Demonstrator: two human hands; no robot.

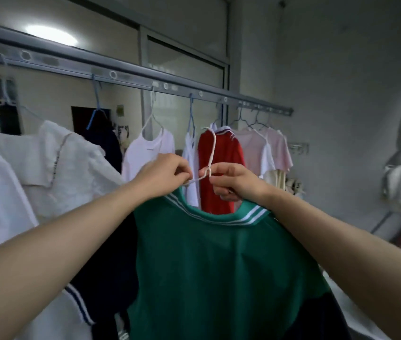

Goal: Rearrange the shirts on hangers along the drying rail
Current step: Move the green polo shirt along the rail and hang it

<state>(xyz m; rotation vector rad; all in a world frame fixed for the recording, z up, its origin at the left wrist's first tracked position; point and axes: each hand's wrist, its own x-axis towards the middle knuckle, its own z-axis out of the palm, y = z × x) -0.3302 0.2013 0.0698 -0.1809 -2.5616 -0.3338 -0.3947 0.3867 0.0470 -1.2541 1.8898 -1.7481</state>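
Head view: left hand [164, 174] and right hand [231, 181] each pinch the white hanger [209, 155] carrying a green shirt [219, 266], its hook below the rail [131, 74].

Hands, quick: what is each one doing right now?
Left hand: fingers pinching the white hanger by its shoulder wire.
Right hand: fingers curled round the white hanger below its hook; green shirt hangs on it.
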